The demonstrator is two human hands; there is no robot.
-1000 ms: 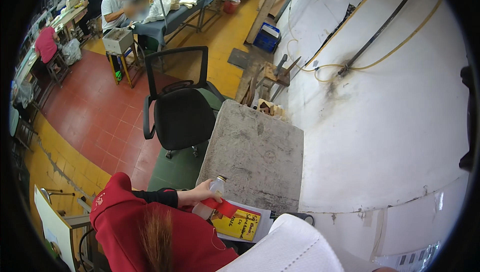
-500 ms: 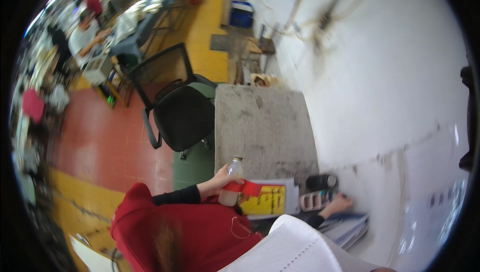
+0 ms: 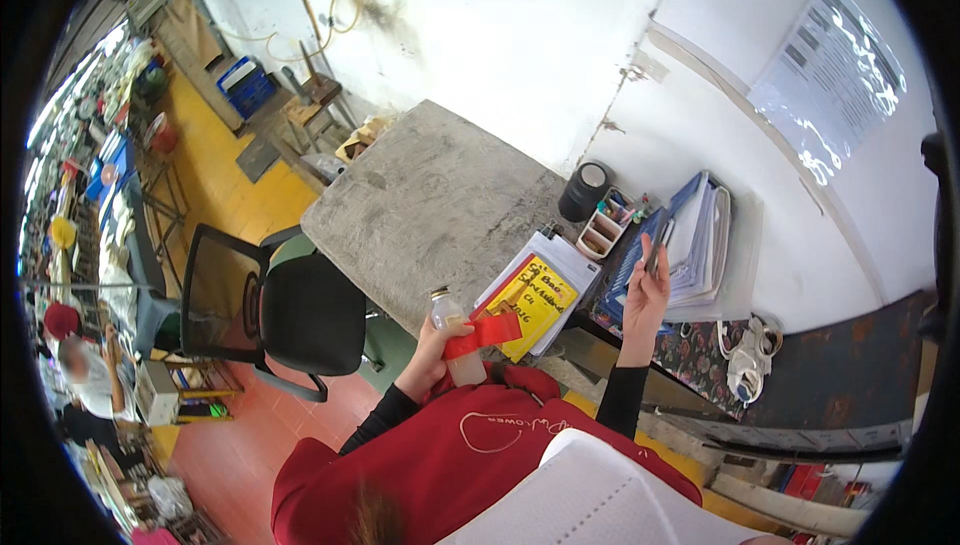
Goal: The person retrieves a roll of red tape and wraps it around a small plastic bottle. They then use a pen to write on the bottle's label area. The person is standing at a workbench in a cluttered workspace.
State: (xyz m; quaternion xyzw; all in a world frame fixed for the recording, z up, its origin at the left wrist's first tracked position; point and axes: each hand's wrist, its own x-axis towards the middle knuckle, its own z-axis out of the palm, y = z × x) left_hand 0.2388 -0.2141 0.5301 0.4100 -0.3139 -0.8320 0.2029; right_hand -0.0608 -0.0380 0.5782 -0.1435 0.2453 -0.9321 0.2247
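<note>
My left hand (image 3: 432, 350) is closed around a clear glass bottle (image 3: 466, 369) with a brownish cap, upright and slightly tilted in front of my chest. Pale contents show in its lower part. A wide red strip (image 3: 497, 331) lies across the bottle's side and sticks out to the right. My right hand (image 3: 646, 297) is raised beside the binders, its fingers pinching a small, slim dark object (image 3: 654, 261); its exact kind is unclear. Between the hands, a yellow sheet with handwriting (image 3: 541, 307) lies on a stack of papers at the table's edge.
A grey rough-topped table (image 3: 430, 195) runs along the white wall. On it stand a black cylinder (image 3: 584, 192) and a compartment organizer (image 3: 603, 232). Folders (image 3: 700, 250) fill the right; a white cabled device (image 3: 746, 363) lies nearby. A black chair (image 3: 312, 313) is at left; a person (image 3: 100, 375) sits beyond.
My view has swung to the right. My right hand has risen from beside the organizer with the slim dark object in its fingers. The left hand keeps holding the bottle.
</note>
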